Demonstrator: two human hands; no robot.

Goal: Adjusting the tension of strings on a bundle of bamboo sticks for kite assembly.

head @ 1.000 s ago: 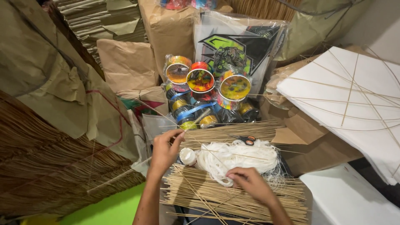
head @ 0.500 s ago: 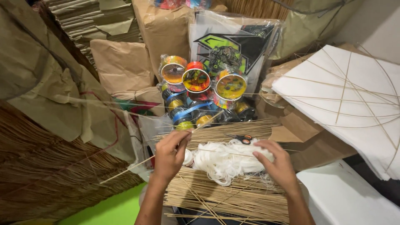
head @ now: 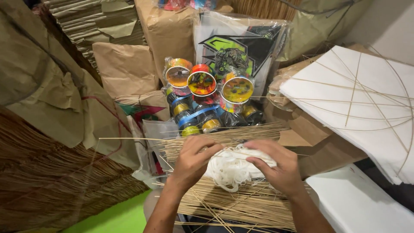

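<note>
My left hand [head: 193, 160] and my right hand [head: 276, 167] both rest on a loose bundle of white string [head: 230, 169] that lies on a flat heap of thin bamboo sticks [head: 241, 203]. The left hand's fingers pinch one long thin stick [head: 129, 139] that runs out to the left. The right hand's fingers curl over the top right of the string. Part of the string is hidden under both hands.
Several shiny, colourful spools [head: 201, 83] stand behind the sticks, before a plastic-wrapped green and black kite [head: 239, 47]. White paper kites with stick frames [head: 362, 99] lie at the right. Brown paper bundles [head: 125, 69] and a reed stack [head: 39, 172] fill the left.
My right hand has moved up from the sticks onto the string bundle. My left hand has closed in beside it and now holds a long stick out to the left.
</note>
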